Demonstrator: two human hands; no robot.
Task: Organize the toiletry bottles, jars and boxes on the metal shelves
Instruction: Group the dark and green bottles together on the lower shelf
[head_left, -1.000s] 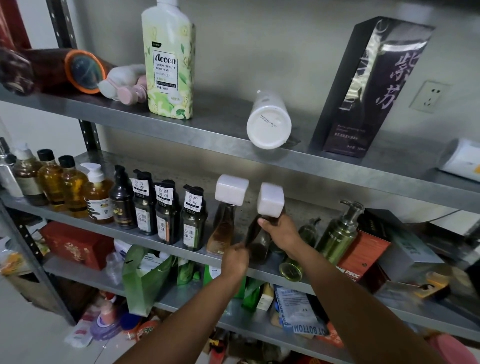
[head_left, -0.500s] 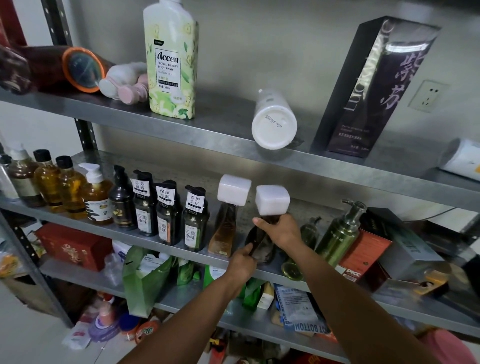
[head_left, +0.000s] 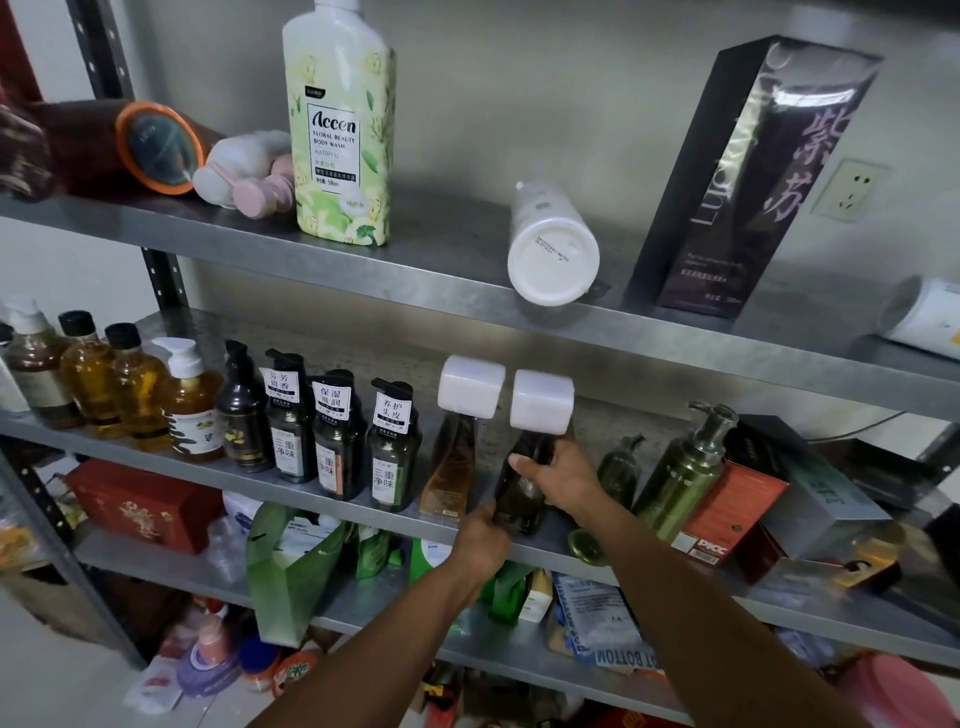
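On the middle metal shelf (head_left: 332, 512) a dark bottle with a white square cap (head_left: 524, 488) stands upright beside a matching amber bottle (head_left: 457, 467) with the same cap. My right hand (head_left: 558, 480) grips the dark bottle's neck just under the cap. My left hand (head_left: 480, 540) holds its base at the shelf's front edge. To the left stands a row of dark labelled pump bottles (head_left: 337, 441) and amber bottles (head_left: 124, 384).
Green pump bottles (head_left: 680, 473) and an orange box (head_left: 727, 509) crowd the shelf right of my hands. The top shelf carries a tall green body wash (head_left: 340, 124), a white bottle lying down (head_left: 553, 249) and a dark tall box (head_left: 748, 182). Lower shelves hold bags and boxes.
The dark bottle has gone from leaning to upright and now stands close beside the amber one. My left hand has slid right to its base.
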